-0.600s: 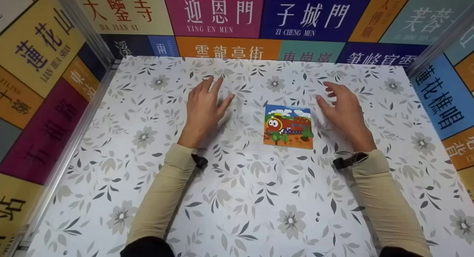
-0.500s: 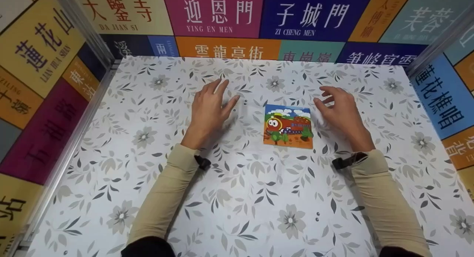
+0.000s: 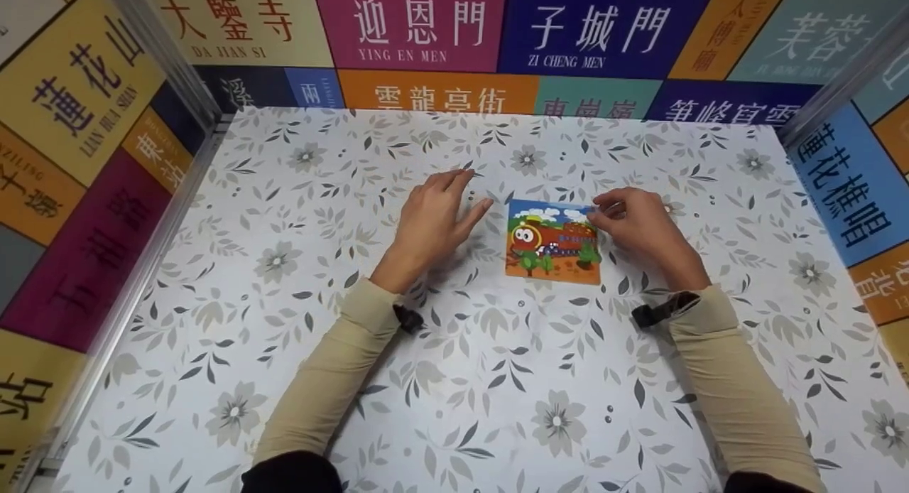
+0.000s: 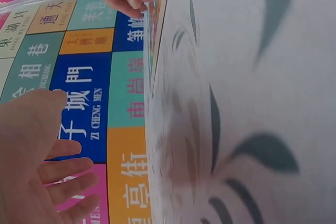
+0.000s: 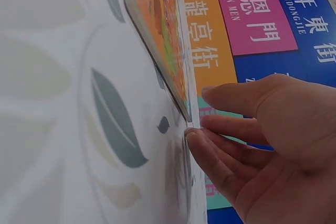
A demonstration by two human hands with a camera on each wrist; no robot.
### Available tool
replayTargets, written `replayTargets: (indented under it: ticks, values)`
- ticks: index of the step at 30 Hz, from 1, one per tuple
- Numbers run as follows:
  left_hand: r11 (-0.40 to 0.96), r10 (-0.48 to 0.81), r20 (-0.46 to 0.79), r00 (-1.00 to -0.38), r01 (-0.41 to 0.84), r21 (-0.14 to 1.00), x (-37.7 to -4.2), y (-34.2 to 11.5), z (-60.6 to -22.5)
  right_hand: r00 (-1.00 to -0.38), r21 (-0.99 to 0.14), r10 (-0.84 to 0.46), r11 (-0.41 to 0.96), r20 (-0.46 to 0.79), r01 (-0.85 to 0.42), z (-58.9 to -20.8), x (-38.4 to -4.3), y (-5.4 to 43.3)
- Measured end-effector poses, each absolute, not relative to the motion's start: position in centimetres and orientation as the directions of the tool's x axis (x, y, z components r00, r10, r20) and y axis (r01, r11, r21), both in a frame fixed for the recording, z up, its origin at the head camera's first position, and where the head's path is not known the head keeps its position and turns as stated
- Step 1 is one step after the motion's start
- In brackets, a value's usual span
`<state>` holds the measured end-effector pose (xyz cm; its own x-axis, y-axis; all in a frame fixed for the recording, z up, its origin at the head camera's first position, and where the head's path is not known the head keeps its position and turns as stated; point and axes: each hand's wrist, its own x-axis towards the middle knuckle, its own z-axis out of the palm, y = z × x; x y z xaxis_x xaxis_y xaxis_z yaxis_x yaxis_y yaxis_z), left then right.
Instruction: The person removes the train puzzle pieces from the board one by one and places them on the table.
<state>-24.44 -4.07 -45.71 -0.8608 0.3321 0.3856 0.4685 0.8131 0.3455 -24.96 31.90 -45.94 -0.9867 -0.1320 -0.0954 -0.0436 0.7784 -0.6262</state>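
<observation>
A square picture board (image 3: 552, 243) with a cartoon red train lies flat, right of the middle of the table. Its thick pale edge shows in the right wrist view, where the board (image 5: 163, 30) runs toward the fingertips. My right hand (image 3: 643, 219) is at its upper right corner. The thumb of the right hand (image 5: 273, 140) stands apart from the fingers, which are loosely bent beside the corner. Whether a fingertip touches the board cannot be told. To the left of the board hovers my left hand (image 3: 434, 219), fingers extended and thumb spread, with nothing in it.
A white table (image 3: 454, 379) with a grey leaf and flower print lies under both arms. Colourful wall panels (image 3: 419, 31) with Chinese lettering rise at the back and on both sides. Each wrist wears a black strap, such as the right one (image 3: 664, 310).
My left hand has moved right, toward the board. My right hand has come down and left to the board's corner, thumb and fingers closer together. The board has stayed in place.
</observation>
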Motion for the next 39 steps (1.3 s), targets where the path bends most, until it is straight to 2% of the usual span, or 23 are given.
replayTargets:
  ticks: [9,21,30,39]
  values:
    - [0.759,0.418,0.273,-0.867,0.498,0.419,-24.0,-1.9,-45.8,-0.986,-0.641,-0.142,0.766,-0.087,-0.054,-46.5,-25.1,31.4]
    - [0.719,0.545,0.160,-0.823,0.557,0.415,-23.7,1.4,-46.9,-0.985,-0.689,-0.145,0.724,-0.096,-0.039,-47.0,-25.2,31.5]
    - [0.661,0.594,0.161,-0.788,0.592,0.462,-23.9,2.8,-47.1,-0.980,-0.687,-0.174,0.724,-0.097,-0.061,-47.2,-25.3,31.8]
    - [0.613,0.622,0.118,-0.774,0.575,0.542,-24.8,5.2,-47.4,-0.978,-0.705,-0.200,0.702,-0.062,-0.099,-47.5,-25.3,32.1]
